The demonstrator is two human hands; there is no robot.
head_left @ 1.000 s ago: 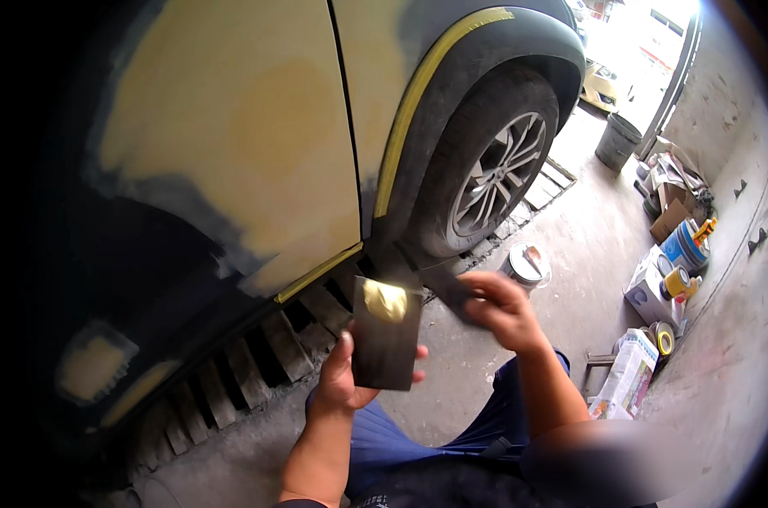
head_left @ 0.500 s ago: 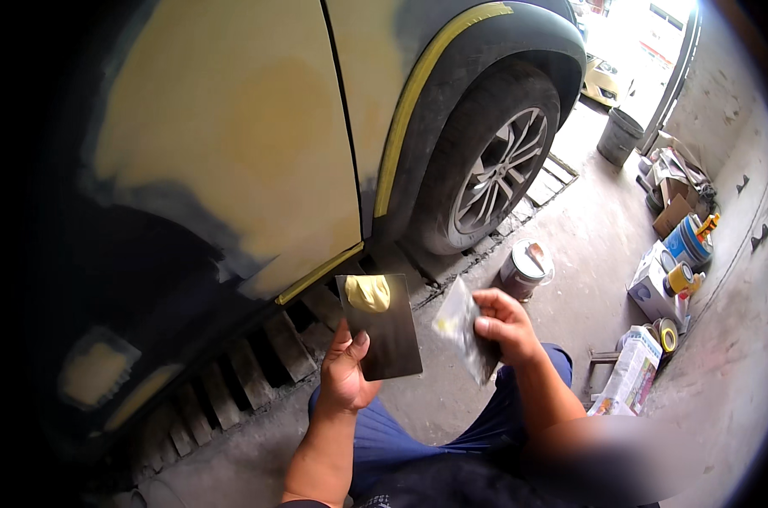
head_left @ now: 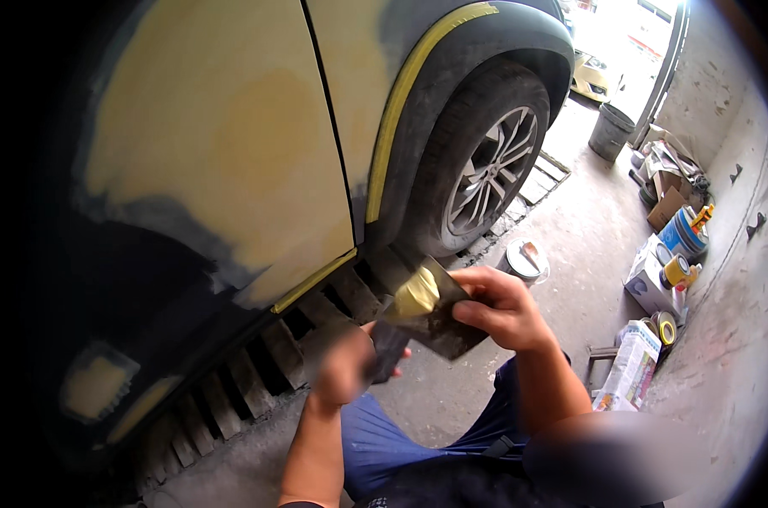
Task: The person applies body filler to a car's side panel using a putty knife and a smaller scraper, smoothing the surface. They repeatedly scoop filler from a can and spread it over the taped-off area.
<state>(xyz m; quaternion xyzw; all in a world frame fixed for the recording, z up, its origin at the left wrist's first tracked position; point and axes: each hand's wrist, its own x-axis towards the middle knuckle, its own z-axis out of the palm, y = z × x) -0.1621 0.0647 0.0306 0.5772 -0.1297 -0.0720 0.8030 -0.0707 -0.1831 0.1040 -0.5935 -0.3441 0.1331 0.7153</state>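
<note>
We find the left hand [head_left: 346,368] gripping a dark plate [head_left: 389,350], now tilted; that hand is blurred. The right hand [head_left: 507,311] grips a blade [head_left: 453,334] between thumb and fingers. Since the preceding view, the putty [head_left: 418,292] appears to have passed from plate to blade, and lies below and left of the wheel [head_left: 492,173]. We judge this to be part of working the putty between the two tools. A can [head_left: 524,261] stands below the wheel; the patched door [head_left: 223,152] is left of the wheel.
</note>
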